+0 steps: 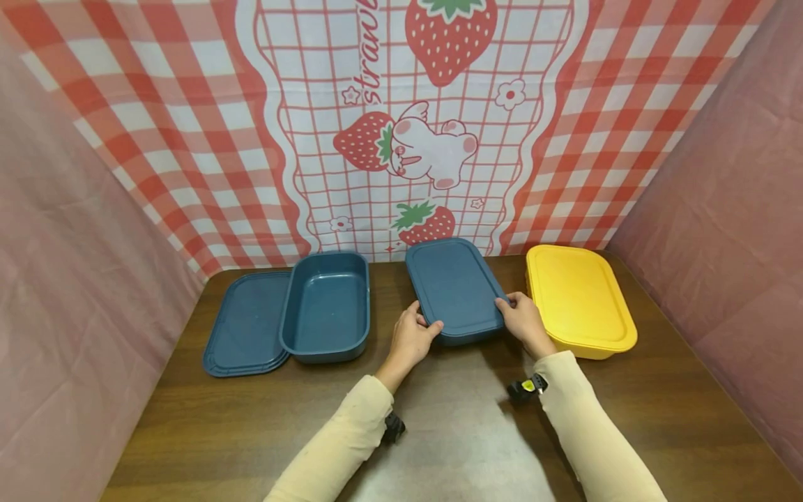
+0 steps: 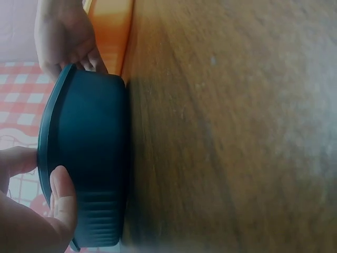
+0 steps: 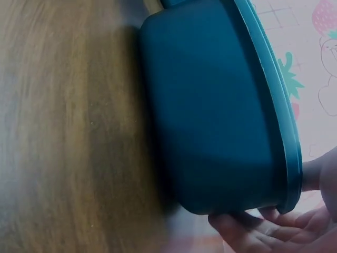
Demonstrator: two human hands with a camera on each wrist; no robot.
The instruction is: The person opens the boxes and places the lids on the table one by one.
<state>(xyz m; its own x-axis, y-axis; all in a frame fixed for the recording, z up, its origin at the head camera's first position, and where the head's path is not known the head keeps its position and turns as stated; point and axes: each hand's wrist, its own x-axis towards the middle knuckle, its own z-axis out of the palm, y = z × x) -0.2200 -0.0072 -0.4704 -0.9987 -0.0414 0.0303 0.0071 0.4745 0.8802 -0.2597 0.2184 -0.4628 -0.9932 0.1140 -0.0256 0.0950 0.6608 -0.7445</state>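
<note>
A dark blue lidded food container (image 1: 456, 287) sits at the back middle of the table, its lid on top and its front slightly turned. My left hand (image 1: 410, 339) grips its front left corner, thumb over the lid's edge and fingers below the rim; the left wrist view shows this pinch. At the right side, my right hand (image 1: 523, 321) holds the lid's edge with the thumb on top. In the right wrist view its fingers (image 3: 247, 232) curl along the container's side, close to the bottom.
An open blue container (image 1: 331, 353) stands to the left, overlapping a loose blue lid (image 1: 243, 331) on the wooden table (image 1: 207, 432). A yellow lidded container (image 1: 582, 300) is close by my right hand. A strawberry-print cloth (image 1: 439, 139) hangs behind the table, with pink cloth at both sides.
</note>
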